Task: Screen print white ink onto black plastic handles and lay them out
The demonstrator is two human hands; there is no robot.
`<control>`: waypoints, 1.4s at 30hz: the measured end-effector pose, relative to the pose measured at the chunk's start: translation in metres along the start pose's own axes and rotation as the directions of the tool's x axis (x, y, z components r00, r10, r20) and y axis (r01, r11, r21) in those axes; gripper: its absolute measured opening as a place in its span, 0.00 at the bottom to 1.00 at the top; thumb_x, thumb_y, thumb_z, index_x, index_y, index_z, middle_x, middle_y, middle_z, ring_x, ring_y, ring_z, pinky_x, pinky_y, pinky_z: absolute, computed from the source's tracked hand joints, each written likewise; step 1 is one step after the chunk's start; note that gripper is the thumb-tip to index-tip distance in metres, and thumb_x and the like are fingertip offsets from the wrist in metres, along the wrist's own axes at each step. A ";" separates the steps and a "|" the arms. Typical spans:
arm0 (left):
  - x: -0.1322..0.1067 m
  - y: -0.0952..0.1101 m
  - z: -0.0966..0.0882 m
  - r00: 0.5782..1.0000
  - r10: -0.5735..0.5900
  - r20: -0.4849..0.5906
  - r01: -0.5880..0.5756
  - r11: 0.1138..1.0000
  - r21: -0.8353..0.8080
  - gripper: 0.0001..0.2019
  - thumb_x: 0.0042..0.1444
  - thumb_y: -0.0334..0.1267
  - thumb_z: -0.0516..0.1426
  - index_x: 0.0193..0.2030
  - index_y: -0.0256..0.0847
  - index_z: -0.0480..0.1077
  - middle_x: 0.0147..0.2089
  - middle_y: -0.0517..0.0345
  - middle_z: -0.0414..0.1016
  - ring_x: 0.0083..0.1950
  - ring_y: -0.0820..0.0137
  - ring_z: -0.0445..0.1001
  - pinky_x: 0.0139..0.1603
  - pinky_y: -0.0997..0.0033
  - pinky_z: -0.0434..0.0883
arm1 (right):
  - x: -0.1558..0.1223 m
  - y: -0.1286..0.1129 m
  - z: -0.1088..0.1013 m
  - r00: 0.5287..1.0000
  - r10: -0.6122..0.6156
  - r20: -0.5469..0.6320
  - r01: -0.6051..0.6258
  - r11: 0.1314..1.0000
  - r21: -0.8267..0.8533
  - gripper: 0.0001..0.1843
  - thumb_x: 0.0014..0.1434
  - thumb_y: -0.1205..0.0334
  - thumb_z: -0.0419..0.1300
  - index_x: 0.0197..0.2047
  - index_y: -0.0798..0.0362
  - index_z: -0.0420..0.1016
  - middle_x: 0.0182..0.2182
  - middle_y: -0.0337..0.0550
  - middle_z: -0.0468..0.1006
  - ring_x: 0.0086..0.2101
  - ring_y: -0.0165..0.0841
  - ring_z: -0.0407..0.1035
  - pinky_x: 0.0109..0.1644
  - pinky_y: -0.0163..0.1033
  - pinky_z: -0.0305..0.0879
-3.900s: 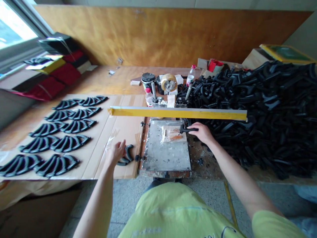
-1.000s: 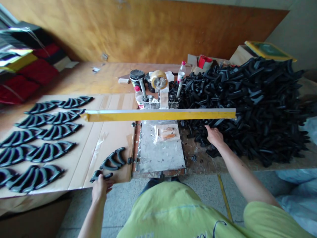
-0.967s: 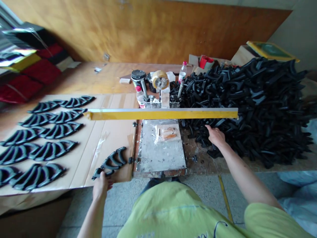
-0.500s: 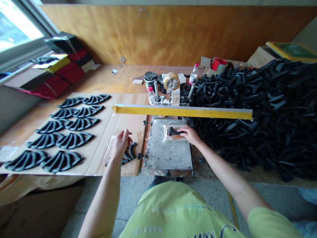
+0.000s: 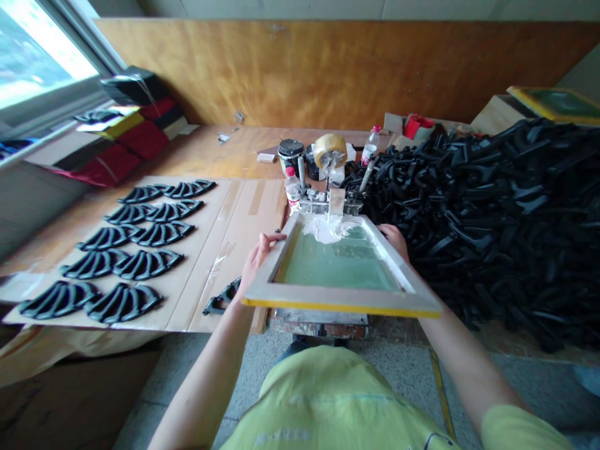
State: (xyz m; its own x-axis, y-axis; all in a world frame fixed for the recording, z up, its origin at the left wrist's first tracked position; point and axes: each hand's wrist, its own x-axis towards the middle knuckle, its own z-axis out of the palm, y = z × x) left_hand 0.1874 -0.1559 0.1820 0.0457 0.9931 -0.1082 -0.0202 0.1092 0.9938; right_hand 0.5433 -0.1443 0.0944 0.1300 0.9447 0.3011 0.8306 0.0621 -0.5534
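A screen printing frame (image 5: 337, 294) with green mesh slopes down toward me over the metal base plate (image 5: 323, 317), hiding most of the plate. White ink (image 5: 325, 230) lies thick at the far end of the mesh, where a pale squeegee (image 5: 336, 203) stands upright. My left hand (image 5: 257, 262) grips the left side of the frame, its thumb or finger along the rail. On the opposite rail, my right hand (image 5: 395, 240) holds the right side, its fingers partly hidden. The black handle-shaped part on the plate is out of sight under the screen.
Fanned black parts (image 5: 124, 303) lie in rows on cardboard (image 5: 187, 294) at left, with another fan (image 5: 222, 297) by my left forearm. A big heap of black parts (image 5: 487, 231) covers the right side. Bottles (image 5: 291, 187), tubs (image 5: 289, 153) and a tape roll (image 5: 330, 152) stand behind.
The screen frame has swung down from its raised, edge-on position. My right hand has let go of the black part and moved to the frame's right side; my left hand has reached its left side.
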 end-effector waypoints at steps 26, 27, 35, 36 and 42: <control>-0.019 -0.120 -0.011 0.962 -0.268 -0.044 0.270 0.962 0.049 0.27 0.51 0.49 0.63 0.57 0.40 0.71 0.38 0.55 0.80 0.41 0.65 0.77 0.41 0.72 0.72 | 0.006 -0.094 0.029 0.761 -0.503 0.409 0.581 0.809 -0.085 0.09 0.59 0.72 0.54 0.35 0.53 0.74 0.34 0.45 0.74 0.40 0.38 0.65 0.39 0.38 0.59; -0.019 -0.118 -0.010 0.961 -0.275 -0.042 0.277 0.960 0.040 0.28 0.50 0.50 0.63 0.57 0.40 0.71 0.37 0.55 0.79 0.39 0.66 0.77 0.39 0.72 0.72 | 0.002 -0.093 0.032 0.757 -0.522 0.392 0.594 0.800 -0.084 0.10 0.59 0.72 0.53 0.36 0.53 0.75 0.34 0.46 0.75 0.41 0.39 0.65 0.41 0.39 0.59; -0.026 -0.081 -0.009 0.953 -0.304 0.004 0.304 0.952 0.046 0.34 0.48 0.52 0.64 0.61 0.41 0.67 0.34 0.57 0.79 0.31 0.69 0.75 0.29 0.75 0.69 | 0.039 -0.102 0.027 0.866 -0.382 0.321 0.422 0.905 -0.061 0.18 0.58 0.62 0.63 0.53 0.47 0.74 0.39 0.42 0.77 0.40 0.37 0.69 0.43 0.39 0.63; -0.026 -0.072 -0.010 0.952 -0.307 0.020 0.306 0.951 0.035 0.34 0.48 0.52 0.64 0.61 0.42 0.67 0.35 0.56 0.79 0.32 0.68 0.75 0.29 0.75 0.69 | 0.053 -0.105 0.024 0.900 -0.325 0.291 0.367 0.924 -0.104 0.24 0.57 0.61 0.64 0.57 0.45 0.71 0.41 0.42 0.78 0.41 0.38 0.70 0.43 0.39 0.63; -0.013 -0.007 -0.010 0.981 -0.188 0.037 0.188 0.982 -0.010 0.26 0.54 0.59 0.57 0.51 0.41 0.75 0.36 0.56 0.77 0.30 0.72 0.72 0.26 0.76 0.67 | 0.098 -0.064 -0.020 0.998 -0.062 0.017 0.064 0.988 -0.137 0.24 0.59 0.52 0.60 0.58 0.47 0.71 0.40 0.44 0.79 0.38 0.39 0.72 0.43 0.41 0.65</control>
State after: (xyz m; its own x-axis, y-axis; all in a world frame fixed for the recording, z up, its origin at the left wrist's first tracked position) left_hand 0.1769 -0.1692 0.1761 0.0852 0.9526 -0.2920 -0.0213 0.2948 0.9553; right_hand 0.5138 -0.0622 0.1752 0.0691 0.9443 0.3217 0.9037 0.0774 -0.4212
